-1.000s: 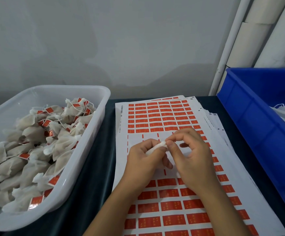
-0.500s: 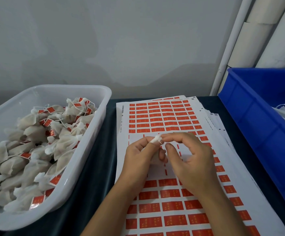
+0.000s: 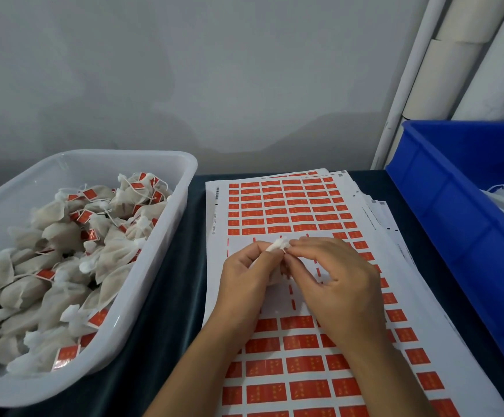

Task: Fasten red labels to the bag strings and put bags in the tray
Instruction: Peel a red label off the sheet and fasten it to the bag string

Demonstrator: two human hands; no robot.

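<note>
— Both hands are over the sticker sheets now. What's in them?

— A small bag [image 3: 279, 245] of soft white gauzy fabric, its bunched top poking up between the two thumbs. The left hand [image 3: 246, 273] curls round its body and grips it; the right hand [image 3: 335, 278] pinches the puckered top with thumb and forefinger, other fingers [image 3: 300, 273] bent beneath. The string itself is too fine to make out.

— And the labels?

— Glossy red rectangles in tidy rows on a white paper sheet [image 3: 289, 206], the top one of a fanned stack lying flat on the dark, velvety counter [image 3: 169, 296]. There's a bare white band under the hands (only thin red slivers mark it).

— The tray?

— At nine o'clock from the hands: a translucent white plastic tray [image 3: 166, 236], rounded corners, heaped with crumpled beige bags [image 3: 64, 266] carrying red labels [image 3: 64, 356].

— Anything at three o'clock?

— A hard blue plastic bin [image 3: 455, 212], ribbed side, white fabric just visible inside. Behind it, pale tubes [image 3: 455, 70] lean against the matte grey wall.
</note>
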